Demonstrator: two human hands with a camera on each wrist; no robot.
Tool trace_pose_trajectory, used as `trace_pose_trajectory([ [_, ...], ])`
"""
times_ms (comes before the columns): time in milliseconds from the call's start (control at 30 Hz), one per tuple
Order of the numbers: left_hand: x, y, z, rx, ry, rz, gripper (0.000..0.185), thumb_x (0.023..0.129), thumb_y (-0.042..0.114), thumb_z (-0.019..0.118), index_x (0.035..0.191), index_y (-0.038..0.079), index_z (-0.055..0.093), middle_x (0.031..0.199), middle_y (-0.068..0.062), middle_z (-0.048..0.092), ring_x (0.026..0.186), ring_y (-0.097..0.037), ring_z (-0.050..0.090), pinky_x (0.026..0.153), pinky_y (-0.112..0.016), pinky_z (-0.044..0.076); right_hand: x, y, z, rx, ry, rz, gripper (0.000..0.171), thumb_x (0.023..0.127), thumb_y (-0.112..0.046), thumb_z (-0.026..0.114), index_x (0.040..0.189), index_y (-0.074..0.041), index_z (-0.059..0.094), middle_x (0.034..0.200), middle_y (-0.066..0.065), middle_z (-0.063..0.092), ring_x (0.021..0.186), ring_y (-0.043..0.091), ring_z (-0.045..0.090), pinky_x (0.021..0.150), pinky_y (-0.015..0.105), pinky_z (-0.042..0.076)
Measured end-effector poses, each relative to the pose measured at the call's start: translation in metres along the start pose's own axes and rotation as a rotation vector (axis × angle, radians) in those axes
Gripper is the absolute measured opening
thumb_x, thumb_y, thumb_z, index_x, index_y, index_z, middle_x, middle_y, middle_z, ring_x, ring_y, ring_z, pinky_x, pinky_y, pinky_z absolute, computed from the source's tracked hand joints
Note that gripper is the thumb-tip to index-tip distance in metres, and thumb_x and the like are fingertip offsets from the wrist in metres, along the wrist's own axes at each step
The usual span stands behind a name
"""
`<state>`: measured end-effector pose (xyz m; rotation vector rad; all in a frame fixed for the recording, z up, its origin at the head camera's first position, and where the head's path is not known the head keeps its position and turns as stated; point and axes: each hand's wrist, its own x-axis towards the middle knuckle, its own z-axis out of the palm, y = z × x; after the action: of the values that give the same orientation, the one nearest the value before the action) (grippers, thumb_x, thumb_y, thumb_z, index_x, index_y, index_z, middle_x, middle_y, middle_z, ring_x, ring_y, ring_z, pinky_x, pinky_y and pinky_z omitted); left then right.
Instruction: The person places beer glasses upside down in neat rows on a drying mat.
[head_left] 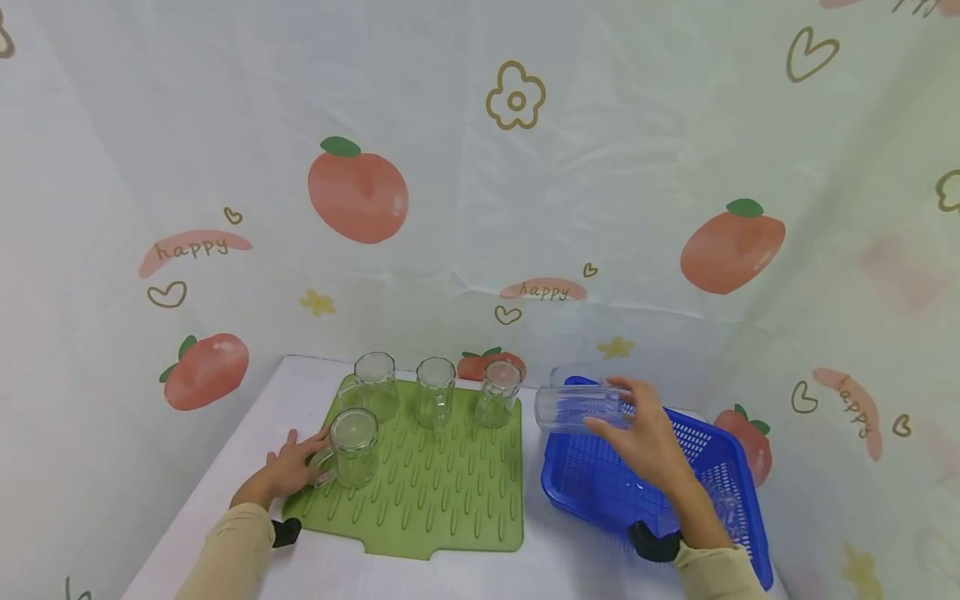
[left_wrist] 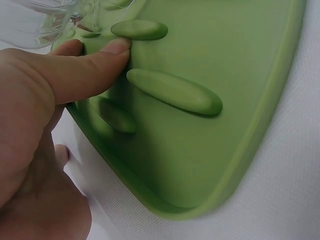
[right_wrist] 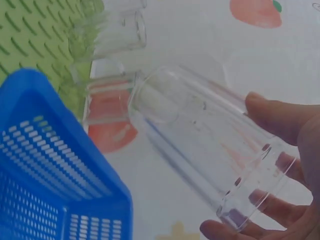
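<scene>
The head view looks forward and down from above the person onto a white table (head_left: 247,442), taking in both forearms, a green mat (head_left: 442,492) on the left and a blue basket (head_left: 720,467) on the right, with a printed curtain (head_left: 525,208) behind.

The left wrist view sits very close, just above a corner of the green mat (left_wrist: 200,150), with the left hand (left_wrist: 35,125) filling its left side.

The right wrist view is also close, looking past the right hand (right_wrist: 295,165) and a glass (right_wrist: 210,145) towards the curtain (right_wrist: 200,30). It shares the basket (right_wrist: 45,165) and mat (right_wrist: 35,30) with the head view.
</scene>
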<state>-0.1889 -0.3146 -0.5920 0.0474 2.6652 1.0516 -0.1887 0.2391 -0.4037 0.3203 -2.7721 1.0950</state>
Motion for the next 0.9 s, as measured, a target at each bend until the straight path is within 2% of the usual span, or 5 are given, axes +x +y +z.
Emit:
trace_pose_trajectory([
  [167,0.003,-0.003,0.004,0.015,0.004,-0.005,0.066,0.089,0.008,0.059,0.153,0.005,0.044,0.168,-0.022,0.02,0.15,-0.062,-0.009,0.105,-0.086,-0.012,-0.002,-0.005,0.007,0.079,-0.002,-0.017,0.073,0.092,-0.035,0.077,0.149,-0.01,0.04,0.151,0.021,0.041,0.138,0.049,0.048,0.103,0.059,0.051],
  [400,-0.005,0.017,-0.007,0.032,-0.012,-0.016,0.064,0.09,0.008,0.062,0.151,0.002,0.045,0.167,-0.023,0.02,0.148,-0.063,-0.008,0.106,-0.087,-0.008,-0.003,-0.022,0.015,0.21,-0.032,-0.046,0.073,0.091,-0.031,0.078,0.15,-0.011,0.039,0.153,0.015,0.044,0.14,0.044,0.049,0.104,0.055,0.052],
  [533,-0.005,0.016,-0.005,0.04,-0.002,-0.027,0.065,0.089,0.009,0.062,0.152,0.003,0.045,0.167,-0.022,0.02,0.149,-0.062,-0.008,0.107,-0.086,-0.009,-0.002,-0.027,0.023,0.278,-0.052,-0.052,0.072,0.091,-0.029,0.078,0.149,-0.011,0.039,0.153,0.014,0.045,0.139,0.042,0.052,0.104,0.052,0.053],
  [733,-0.005,0.017,-0.003,0.046,-0.009,-0.025,0.064,0.09,0.008,0.062,0.151,0.001,0.045,0.167,-0.023,0.02,0.149,-0.063,-0.008,0.107,-0.087,-0.007,-0.002,-0.026,0.037,0.373,-0.108,-0.017,0.068,0.093,-0.025,0.076,0.149,-0.015,0.039,0.154,0.013,0.043,0.14,0.042,0.051,0.101,0.039,0.057],
  [900,-0.005,0.017,-0.006,0.052,0.001,-0.019,0.064,0.09,0.008,0.062,0.151,0.001,0.045,0.167,-0.023,0.02,0.148,-0.063,-0.007,0.106,-0.087,-0.006,-0.002,-0.027,0.051,0.423,-0.135,0.0,0.067,0.094,-0.024,0.075,0.149,-0.015,0.038,0.156,0.012,0.041,0.142,0.043,0.049,0.105,0.044,0.055],
])
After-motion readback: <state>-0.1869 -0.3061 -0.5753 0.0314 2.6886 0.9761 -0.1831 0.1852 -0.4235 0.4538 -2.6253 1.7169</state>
